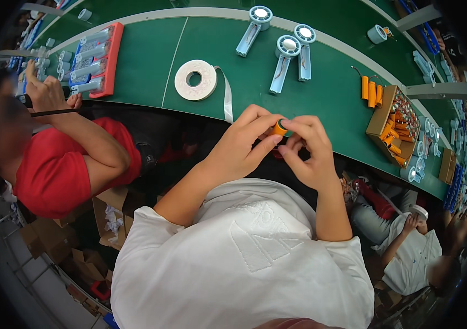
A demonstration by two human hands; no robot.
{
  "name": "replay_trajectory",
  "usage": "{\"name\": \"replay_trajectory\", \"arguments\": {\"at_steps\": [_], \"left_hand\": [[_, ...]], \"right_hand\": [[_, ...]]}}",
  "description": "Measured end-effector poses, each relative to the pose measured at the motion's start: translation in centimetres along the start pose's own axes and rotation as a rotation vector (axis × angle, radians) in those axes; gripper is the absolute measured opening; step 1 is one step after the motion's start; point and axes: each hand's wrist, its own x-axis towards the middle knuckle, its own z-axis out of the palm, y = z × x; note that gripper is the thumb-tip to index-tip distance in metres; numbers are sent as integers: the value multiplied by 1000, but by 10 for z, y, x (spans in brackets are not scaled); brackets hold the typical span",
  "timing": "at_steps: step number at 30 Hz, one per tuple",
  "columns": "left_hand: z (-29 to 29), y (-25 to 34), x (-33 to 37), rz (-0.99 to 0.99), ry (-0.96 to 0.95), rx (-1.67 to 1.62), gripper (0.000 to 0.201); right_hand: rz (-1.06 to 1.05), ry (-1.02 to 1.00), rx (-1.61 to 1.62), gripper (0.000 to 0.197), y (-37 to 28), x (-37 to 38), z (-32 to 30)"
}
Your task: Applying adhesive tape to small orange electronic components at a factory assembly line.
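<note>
Just off the near edge of the table, my left hand [237, 143] grips an orange cylindrical battery cell [278, 129] between thumb and fingers. The cell is tilted, and a dark green end shows at its top. My right hand [315, 159] is curled beside it, with the index fingertip on that end and the thumb lower down, apart from the cell. Whether a small piece sits under the right fingertips is hidden. Beyond my hands lies a roll of white tape [181, 82], its loose strip [228, 98] hanging toward the table edge.
Light-blue handheld fan bodies [285, 66] lie on the green table [145, 60]. To the right, several orange cells [372, 94] lie beside a cardboard box [376, 122] of more cells. A red rack [114, 60] stands at left, near a person in red [52, 181]. Another person [408, 257] sits at right.
</note>
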Motion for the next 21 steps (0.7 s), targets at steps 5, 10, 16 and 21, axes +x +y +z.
{"name": "replay_trajectory", "arguments": {"at_steps": [5, 10, 16, 21], "left_hand": [[-11, -3, -1, -58, -27, -9, 33], [-62, -25, 8, -96, 56, 191, 37], [-139, -101, 0, -105, 179, 912, 50], [-122, -92, -3, 115, 247, 693, 47]], "right_hand": [[28, 112, -50, 42, 25, -17, 20], [137, 275, 245, 47, 58, -18, 13], [236, 238, 501, 52, 44, 7, 11], [193, 97, 432, 54, 34, 37, 23]]}}
